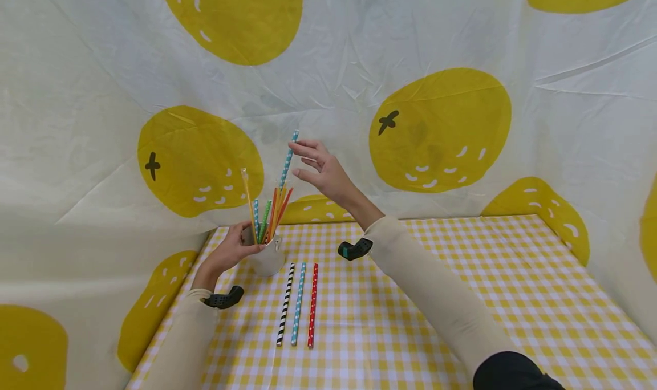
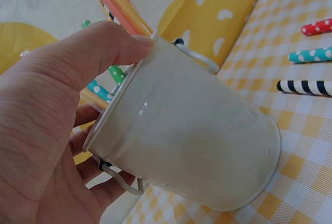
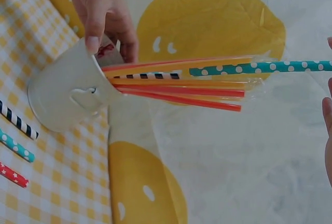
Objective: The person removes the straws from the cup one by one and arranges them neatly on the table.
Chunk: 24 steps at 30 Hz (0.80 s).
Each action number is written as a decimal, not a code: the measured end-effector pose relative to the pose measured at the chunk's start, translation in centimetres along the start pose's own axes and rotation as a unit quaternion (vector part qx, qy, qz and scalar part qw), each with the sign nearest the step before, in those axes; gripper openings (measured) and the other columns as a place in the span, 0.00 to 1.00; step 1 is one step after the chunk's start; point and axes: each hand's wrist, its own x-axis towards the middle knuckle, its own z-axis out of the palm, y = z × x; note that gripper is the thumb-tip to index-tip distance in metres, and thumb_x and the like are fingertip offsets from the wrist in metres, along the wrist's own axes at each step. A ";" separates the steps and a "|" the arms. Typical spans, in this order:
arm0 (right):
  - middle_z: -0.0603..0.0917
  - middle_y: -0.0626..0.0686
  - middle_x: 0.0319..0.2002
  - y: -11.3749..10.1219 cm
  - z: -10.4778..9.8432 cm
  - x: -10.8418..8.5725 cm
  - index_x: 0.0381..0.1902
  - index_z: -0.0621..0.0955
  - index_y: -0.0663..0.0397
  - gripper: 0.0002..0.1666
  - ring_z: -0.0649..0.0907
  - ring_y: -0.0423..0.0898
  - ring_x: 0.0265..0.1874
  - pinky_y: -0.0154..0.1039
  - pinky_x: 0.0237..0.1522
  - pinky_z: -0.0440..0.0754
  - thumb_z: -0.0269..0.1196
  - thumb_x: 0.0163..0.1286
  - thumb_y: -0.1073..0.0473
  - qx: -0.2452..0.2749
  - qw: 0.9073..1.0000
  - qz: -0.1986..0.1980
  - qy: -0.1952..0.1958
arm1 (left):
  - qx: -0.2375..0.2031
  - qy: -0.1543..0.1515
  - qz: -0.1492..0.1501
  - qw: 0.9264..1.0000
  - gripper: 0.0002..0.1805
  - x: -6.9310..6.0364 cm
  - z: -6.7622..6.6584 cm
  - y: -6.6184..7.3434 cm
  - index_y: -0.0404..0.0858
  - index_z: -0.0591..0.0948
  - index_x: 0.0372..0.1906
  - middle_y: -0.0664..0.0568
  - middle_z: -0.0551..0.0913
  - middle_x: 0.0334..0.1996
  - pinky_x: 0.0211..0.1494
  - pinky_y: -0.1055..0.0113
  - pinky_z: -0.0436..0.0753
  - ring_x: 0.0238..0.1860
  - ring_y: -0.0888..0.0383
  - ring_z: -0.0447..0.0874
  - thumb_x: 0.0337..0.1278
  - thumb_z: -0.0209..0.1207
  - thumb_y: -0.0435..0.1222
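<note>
My left hand (image 1: 228, 250) grips the rim of a small white metal bucket (image 2: 192, 130), its thumb on the near side and its fingers on the other. Several straws (image 1: 277, 213) stand in the bucket: orange, red, green dotted, blue dotted and black striped. Above it, my right hand (image 1: 325, 170) holds a blue straw with white dots (image 1: 286, 165) near its upper end, slightly tilted. In the right wrist view, that straw's lower end is beyond the bucket's rim, level with the other straws' tops. The right fingertips (image 3: 328, 111) show only at that view's edge.
On the yellow checked tablecloth (image 1: 410, 321) lie three parallel straws: one black-and-white striped (image 1: 285, 304), one blue dotted (image 1: 298, 304), one red with white stars (image 1: 313, 304). A white curtain with yellow fruit prints (image 1: 328, 93) hangs behind the table and at its left.
</note>
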 end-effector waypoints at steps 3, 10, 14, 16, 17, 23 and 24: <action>0.64 0.66 0.69 -0.7 -0.2 -0.2 0.71 0.69 0.74 0.31 0.68 0.58 0.70 0.58 0.73 0.61 0.60 0.71 0.75 0.013 1.000 -0.005 0.016 | 0.002 0.001 0.001 1.000 0.51 0.0 0.0 0.0 0.33 0.48 0.80 0.33 0.46 0.74 0.57 0.44 0.69 0.61 0.38 0.58 0.66 0.65 0.47; 0.64 0.64 0.70 1.3 -1.4 0.0 0.71 0.70 0.71 0.32 0.69 0.61 0.69 0.58 0.72 0.63 0.61 0.70 0.76 0.036 0.998 -0.015 0.052 | 0.011 0.001 0.007 1.000 0.50 -0.1 -0.1 0.2 0.33 0.49 0.80 0.32 0.47 0.74 0.55 0.46 0.70 0.59 0.38 0.59 0.67 0.65 0.47; 0.66 0.60 0.69 1.8 -2.0 -0.1 0.70 0.72 0.68 0.30 0.72 0.57 0.67 0.52 0.69 0.70 0.61 0.71 0.75 0.026 0.998 0.000 0.063 | 0.014 -0.001 0.007 1.000 0.50 -0.1 -0.1 0.2 0.33 0.49 0.80 0.32 0.48 0.73 0.55 0.46 0.70 0.59 0.38 0.60 0.67 0.65 0.47; 0.68 0.58 0.67 2.0 -2.2 -0.4 0.70 0.74 0.65 0.29 0.74 0.56 0.65 0.47 0.66 0.74 0.60 0.72 0.74 0.019 0.997 0.014 0.068 | 0.014 -0.002 0.007 1.000 0.50 -0.1 -0.1 0.2 0.33 0.48 0.80 0.32 0.47 0.73 0.56 0.45 0.70 0.60 0.38 0.59 0.67 0.65 0.47; 0.69 0.57 0.66 2.0 -2.3 -0.5 0.70 0.74 0.64 0.29 0.75 0.56 0.64 0.45 0.64 0.76 0.61 0.72 0.75 0.016 0.997 0.022 0.071 | 0.013 -0.002 0.007 1.000 0.51 -0.1 -0.1 0.2 0.33 0.48 0.81 0.32 0.47 0.74 0.56 0.45 0.70 0.60 0.38 0.59 0.67 0.65 0.48; 0.75 0.56 0.65 2.4 -2.5 -1.8 0.70 0.75 0.59 0.30 0.76 0.60 0.65 0.41 0.60 0.79 0.63 0.71 0.72 0.055 0.992 0.085 0.073 | 0.008 -0.003 0.007 1.000 0.51 -0.2 -0.1 0.2 0.33 0.48 0.81 0.31 0.46 0.74 0.59 0.42 0.69 0.62 0.37 0.58 0.67 0.65 0.48; 0.76 0.56 0.65 2.5 -2.5 -2.0 0.70 0.75 0.58 0.30 0.76 0.59 0.65 0.41 0.60 0.79 0.63 0.71 0.71 0.065 0.991 0.098 0.071 | 0.007 -0.002 0.007 1.000 0.51 -0.2 0.0 0.3 0.33 0.48 0.81 0.31 0.46 0.74 0.59 0.42 0.69 0.62 0.36 0.58 0.67 0.65 0.48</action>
